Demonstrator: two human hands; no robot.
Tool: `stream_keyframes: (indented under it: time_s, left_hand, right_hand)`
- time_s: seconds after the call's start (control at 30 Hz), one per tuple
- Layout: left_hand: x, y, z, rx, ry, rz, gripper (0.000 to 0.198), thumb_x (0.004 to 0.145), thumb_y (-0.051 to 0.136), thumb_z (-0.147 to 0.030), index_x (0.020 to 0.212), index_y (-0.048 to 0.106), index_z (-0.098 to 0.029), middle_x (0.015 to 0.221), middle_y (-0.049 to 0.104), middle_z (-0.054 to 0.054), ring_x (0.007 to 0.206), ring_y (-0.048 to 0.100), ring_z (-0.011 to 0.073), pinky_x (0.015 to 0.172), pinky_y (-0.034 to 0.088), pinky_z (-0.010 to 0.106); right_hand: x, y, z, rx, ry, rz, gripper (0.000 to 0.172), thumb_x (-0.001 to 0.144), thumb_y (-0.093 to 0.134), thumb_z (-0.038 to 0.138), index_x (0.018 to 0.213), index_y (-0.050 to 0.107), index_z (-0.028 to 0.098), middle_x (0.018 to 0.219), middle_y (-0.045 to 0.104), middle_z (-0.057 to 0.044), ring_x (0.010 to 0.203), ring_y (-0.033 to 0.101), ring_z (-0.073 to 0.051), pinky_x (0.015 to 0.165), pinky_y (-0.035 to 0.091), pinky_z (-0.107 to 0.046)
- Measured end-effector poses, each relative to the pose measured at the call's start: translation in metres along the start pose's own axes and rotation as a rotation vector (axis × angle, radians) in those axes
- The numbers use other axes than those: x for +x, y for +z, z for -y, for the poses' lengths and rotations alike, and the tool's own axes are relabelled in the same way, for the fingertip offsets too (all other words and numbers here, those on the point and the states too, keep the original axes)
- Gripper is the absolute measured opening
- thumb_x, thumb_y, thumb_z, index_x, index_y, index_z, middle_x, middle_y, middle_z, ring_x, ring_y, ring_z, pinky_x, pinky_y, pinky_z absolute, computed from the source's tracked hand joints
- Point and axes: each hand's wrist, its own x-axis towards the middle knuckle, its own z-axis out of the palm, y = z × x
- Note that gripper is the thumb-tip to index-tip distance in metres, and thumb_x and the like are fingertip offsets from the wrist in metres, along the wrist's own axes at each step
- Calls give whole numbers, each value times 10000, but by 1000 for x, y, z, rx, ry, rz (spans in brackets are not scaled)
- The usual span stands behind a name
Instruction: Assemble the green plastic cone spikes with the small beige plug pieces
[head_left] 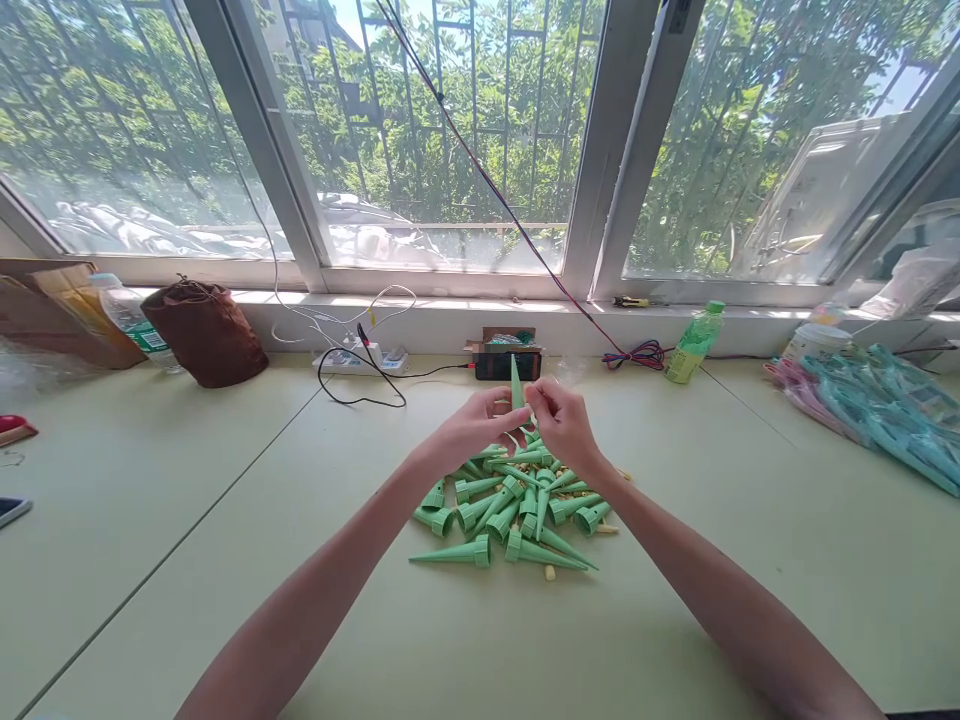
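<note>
My left hand (480, 425) is closed around a light green plastic spike (516, 382), held with its pointed end up above the table. Close against the spike's side, my right hand (561, 422) pinches with thumb and forefinger; whatever lies between these fingertips is too small and covered to make out. Below both hands spreads a pile of similar green spikes (502, 515), each a long cone with a wider ribbed, hollow cap end. Small pale yellow pieces are scattered among them, and one yellow piece (550, 573) lies at the pile's front edge.
Behind the hands, a phone (491, 366) leans on a small box, with a cable to a power strip (390, 362). A brown drawstring bag (204, 335) stands left; a green bottle (694, 343) and plastic-wrapped bundles (877, 405) are right. The pale table (360, 620) meets a window ledge.
</note>
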Motion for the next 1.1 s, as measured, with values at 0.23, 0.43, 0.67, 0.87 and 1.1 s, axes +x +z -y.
stream_keyframes:
  time_s: [0.23, 0.43, 0.67, 0.87, 1.1]
  left_hand:
    - [1, 4, 2, 85, 64, -36, 442, 806, 714, -494, 1057, 616, -143, 812, 614, 28, 677, 619, 133, 580, 512, 260]
    - [2, 7, 5, 151, 85, -82, 428, 817, 701, -490, 1050, 595, -146, 834, 615, 37, 655, 622, 129, 554, 512, 252]
    - [5, 9, 11, 194, 114, -133, 378, 834, 683, -466, 991, 573, -140, 779, 604, 20, 615, 607, 127, 530, 506, 262]
    - [4, 12, 13, 200, 116, -160, 319, 842, 677, -427, 930, 535, -155, 802, 596, 23, 622, 602, 118, 512, 510, 239]
    - [8, 8, 21, 229, 116, -175, 323, 841, 681, -424, 969, 558, -155, 827, 614, 32, 632, 619, 127, 507, 526, 241]
  right_hand:
    - [0, -1, 3, -27, 45, -2, 412, 971, 442, 501, 680, 460, 209, 568, 446, 37, 516, 380, -105, 499, 298, -233]
    - [1, 0, 5, -13, 84, -23, 414, 964, 446, 496, 663, 436, 212, 552, 409, 42, 514, 351, -109, 503, 278, -243]
    - [1, 0, 5, -34, 87, -46, 406, 962, 452, 450, 638, 402, 210, 544, 363, 49, 522, 318, -109, 508, 261, -252]
    - [1, 0, 4, -22, 106, -44, 389, 955, 466, 433, 642, 425, 207, 545, 375, 49, 516, 329, -107, 503, 265, -252]
    - [2, 2, 0, -37, 127, -23, 368, 948, 471, 423, 653, 471, 203, 571, 439, 35, 526, 366, -109, 513, 283, -252]
